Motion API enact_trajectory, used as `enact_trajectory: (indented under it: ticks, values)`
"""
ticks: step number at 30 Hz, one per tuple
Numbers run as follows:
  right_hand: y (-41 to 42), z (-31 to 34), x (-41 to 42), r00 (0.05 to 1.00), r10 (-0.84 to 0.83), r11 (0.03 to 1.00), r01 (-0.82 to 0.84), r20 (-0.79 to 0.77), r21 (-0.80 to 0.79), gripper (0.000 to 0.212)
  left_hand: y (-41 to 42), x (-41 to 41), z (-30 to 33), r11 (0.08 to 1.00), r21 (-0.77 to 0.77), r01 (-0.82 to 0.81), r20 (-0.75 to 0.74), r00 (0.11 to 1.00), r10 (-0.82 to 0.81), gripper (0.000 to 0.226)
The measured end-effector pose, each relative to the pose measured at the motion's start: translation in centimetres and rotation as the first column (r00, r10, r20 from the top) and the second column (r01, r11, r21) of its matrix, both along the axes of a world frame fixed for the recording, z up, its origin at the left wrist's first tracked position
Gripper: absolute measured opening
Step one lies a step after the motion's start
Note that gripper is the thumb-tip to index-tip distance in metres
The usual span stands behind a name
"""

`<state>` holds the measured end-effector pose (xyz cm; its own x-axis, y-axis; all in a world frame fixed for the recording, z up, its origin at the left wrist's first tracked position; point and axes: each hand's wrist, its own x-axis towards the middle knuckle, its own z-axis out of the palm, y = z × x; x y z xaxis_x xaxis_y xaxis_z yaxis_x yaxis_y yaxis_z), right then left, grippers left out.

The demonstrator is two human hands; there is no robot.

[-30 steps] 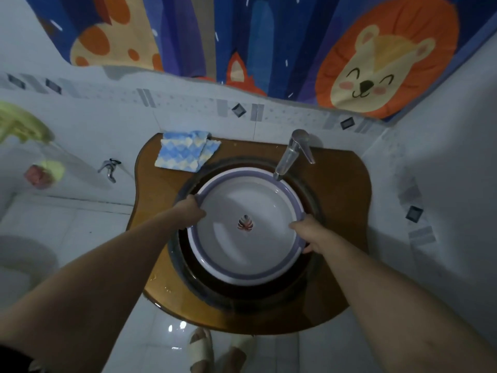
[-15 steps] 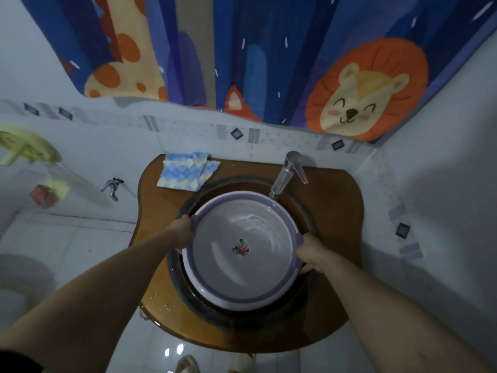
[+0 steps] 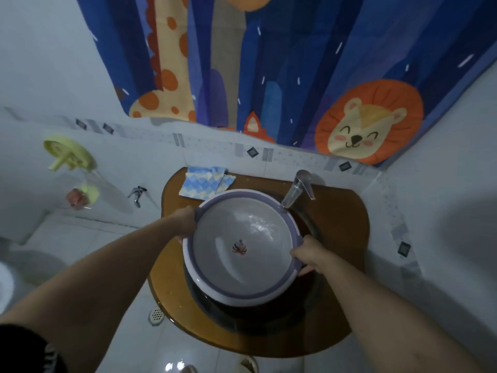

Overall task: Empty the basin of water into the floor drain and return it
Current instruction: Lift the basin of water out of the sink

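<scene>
While water glints inside it, a round white basin with a purple rim sits between both hands, above a dark sink bowl. Left hand and right hand each grasp its rim. Beyond the right hand stands a faucet; beyond the left lies a folded cloth. Below the left forearm is a floor drain.

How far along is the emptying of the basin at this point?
Early. Done: both hands have taken hold, the left hand and right hand gripping opposite sides of the basin's rim. In hand: the basin sits over the dark sink bowl, its water rippling, none poured yet. Left: carrying it to the floor drain beside the counter, tipping it out, and setting it back.
</scene>
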<state>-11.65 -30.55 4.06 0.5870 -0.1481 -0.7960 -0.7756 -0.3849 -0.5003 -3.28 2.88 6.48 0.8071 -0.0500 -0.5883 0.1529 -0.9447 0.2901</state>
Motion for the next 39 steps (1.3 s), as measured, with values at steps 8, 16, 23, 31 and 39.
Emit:
enact_trajectory:
  ticks: [8,16,23,31,39]
  values:
    - [2.7,2.3,0.4,0.997,0.062,0.997,-0.064,0.039,0.033,0.043,2.7,-1.3,3.6,0.996,-0.037,-0.082,-0.03,0.996,0.081,0.023]
    - [6.2,3.9,1.5,0.976,0.178,0.984,-0.176,0.126,-0.027,0.04,6.9,-3.5,4.7,0.963,-0.047,-0.267,-0.044,0.963,0.265,0.028]
    - [11.3,6.4,3.5,0.944,0.262,0.964,-0.244,0.2,-0.109,0.04,12.3,-6.0,6.5,0.928,-0.141,-0.346,0.04,0.934,0.355,0.008]
    - [19.7,8.3,3.6,0.901,0.329,0.937,-0.274,0.281,-0.217,0.037,20.9,-7.9,8.4,0.896,-0.21,-0.391,0.088,0.905,0.415,0.011]
    - [29.5,8.5,1.9,0.881,0.257,0.956,-0.173,0.398,-0.235,0.037,30.9,-10.0,8.8,0.88,-0.287,-0.378,0.177,0.882,0.437,0.034]
